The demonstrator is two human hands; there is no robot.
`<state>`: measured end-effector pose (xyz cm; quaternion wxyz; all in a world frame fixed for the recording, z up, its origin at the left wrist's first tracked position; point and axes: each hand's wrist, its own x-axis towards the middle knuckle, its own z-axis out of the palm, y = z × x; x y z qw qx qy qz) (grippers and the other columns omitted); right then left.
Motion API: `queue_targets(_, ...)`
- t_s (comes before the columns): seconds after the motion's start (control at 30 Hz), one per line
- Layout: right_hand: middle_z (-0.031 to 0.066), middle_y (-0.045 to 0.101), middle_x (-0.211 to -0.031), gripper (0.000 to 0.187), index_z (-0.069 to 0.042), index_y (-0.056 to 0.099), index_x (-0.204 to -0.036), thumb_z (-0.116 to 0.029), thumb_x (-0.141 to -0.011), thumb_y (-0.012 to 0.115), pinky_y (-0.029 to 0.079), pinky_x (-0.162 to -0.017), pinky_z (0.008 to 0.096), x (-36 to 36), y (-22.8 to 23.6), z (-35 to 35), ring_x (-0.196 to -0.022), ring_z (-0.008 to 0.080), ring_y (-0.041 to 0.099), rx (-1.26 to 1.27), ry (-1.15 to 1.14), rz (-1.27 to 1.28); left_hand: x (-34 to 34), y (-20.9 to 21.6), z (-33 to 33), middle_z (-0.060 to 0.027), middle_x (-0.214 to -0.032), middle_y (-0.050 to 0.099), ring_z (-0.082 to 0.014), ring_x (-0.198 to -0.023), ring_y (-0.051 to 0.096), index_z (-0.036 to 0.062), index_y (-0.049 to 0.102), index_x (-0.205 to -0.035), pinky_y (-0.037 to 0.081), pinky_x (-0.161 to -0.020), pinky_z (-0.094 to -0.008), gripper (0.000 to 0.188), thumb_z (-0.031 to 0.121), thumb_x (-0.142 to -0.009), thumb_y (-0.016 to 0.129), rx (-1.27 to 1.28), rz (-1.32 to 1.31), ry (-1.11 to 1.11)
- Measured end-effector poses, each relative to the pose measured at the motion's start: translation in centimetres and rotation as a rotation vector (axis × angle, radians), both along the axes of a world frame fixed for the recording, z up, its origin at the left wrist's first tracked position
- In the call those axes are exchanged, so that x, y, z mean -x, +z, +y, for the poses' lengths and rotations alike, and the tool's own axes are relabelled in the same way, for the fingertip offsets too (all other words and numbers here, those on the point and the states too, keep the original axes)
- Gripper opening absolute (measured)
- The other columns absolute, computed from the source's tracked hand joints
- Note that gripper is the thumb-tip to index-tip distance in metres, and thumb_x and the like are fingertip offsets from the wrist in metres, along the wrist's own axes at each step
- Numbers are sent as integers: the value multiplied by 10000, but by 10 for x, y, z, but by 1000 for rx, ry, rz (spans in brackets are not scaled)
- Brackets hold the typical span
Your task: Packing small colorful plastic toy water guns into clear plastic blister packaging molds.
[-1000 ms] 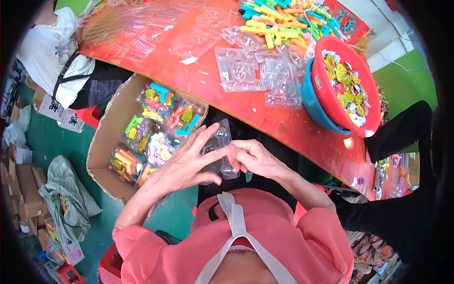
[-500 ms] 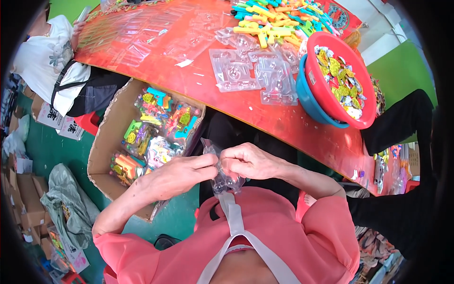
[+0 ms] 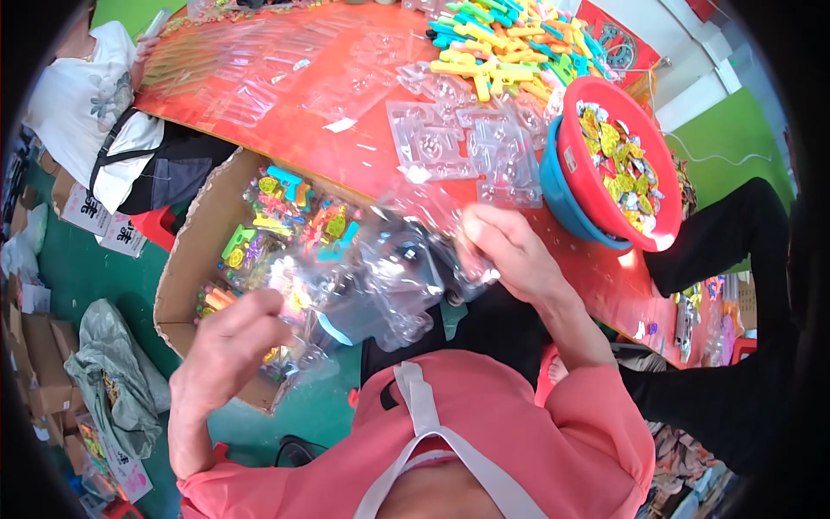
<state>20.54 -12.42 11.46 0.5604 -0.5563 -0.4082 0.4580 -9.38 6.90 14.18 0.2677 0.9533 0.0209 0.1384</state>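
Crumpled clear moulded plastic (image 3: 402,268) stretches in front of my chest, over my lap and the near right side of an open cardboard box. My right hand (image 3: 514,255) is closed on its right end, close to the table edge. Over the near left part of the box is my left hand (image 3: 232,342), fingers curled and smeared by motion; the plastic's left end runs up to its fingertips. Through and beside the film, packed toy guns and small colourful parts (image 3: 290,186) show inside the cardboard box (image 3: 194,233).
Flat moulded clear blister trays (image 3: 428,138) lie on the red table (image 3: 303,143), below a heap of colourful toy guns (image 3: 510,43). A red basin (image 3: 661,164) of foil pieces sits in a blue basin (image 3: 562,186). Another person (image 3: 82,95) is at the left.
My hands have moved apart from their close grip at my chest, left toward the box, right toward the table. The bunched clear plastic is now spread between them.
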Motion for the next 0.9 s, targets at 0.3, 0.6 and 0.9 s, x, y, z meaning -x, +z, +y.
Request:
queue_targets(0.3, -40, 469, -648, 204, -68, 569, -835, -187, -990, 512, 343, -478, 220, -83, 7, 65, -542, 29, 418, -232, -616, -270, 121, -32, 72, -107, -1056, 556, -231, -1011, 625, -32, 610, -942, 513, -880, -314, 92, -103, -889, 584, -15, -493, 829)
queue_targets(0.6, 250, 646, -961, 261, -20, 668, -979, -210, -951, 493, 480, -799, 481, -250, -20, 256, -920, 380, 620, -292, -667, -1424, -97, -96, 76, -109, -1049, 639, -268, -984, 631, 21, 670, -949, 517, -822, -341, 214, -69, -757, 698, -30, -514, 339)
queue_targets(0.9, 114, 673, -1052, 281, -99, 637, -1033, -177, -781, 733, 539, -720, 420, -73, -54, 81, -954, 314, 658, 136, -37, -1550, -111, -134, 78, -130, -1350, 567, -333, -1212, 568, 8, 610, -944, 482, -970, -397, 155, 2, -817, 698, 83, -232, 296)
